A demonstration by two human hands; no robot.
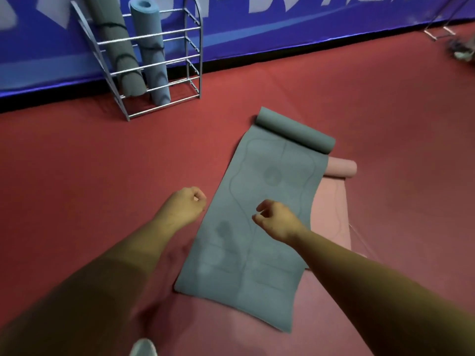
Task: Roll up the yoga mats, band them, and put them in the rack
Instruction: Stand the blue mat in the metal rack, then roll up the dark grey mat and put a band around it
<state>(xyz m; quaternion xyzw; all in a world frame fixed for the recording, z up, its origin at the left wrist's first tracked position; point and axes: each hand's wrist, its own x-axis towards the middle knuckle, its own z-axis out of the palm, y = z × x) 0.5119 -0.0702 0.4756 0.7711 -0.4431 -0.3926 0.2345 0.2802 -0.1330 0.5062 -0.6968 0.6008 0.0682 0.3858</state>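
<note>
grey-green yoga mat point(270, 176) lies flat on the red floor point(102, 163), only its far end rolled, on top of a pink yoga mat point(331, 201) that is also rolled at the far end. left hand point(183, 206) hovers just beside the mat's left edge, fingers curled into the palm; cannot tell if they hold anything. right hand point(276, 218) hangs over the mat's middle, fingers loosely curled, thumb and forefinger apart, gripping nothing. beyond, a wire rack point(194, 47) holds a grey rolled mat point(118, 47) and a blue rolled mat point(154, 60), both banded
</note>
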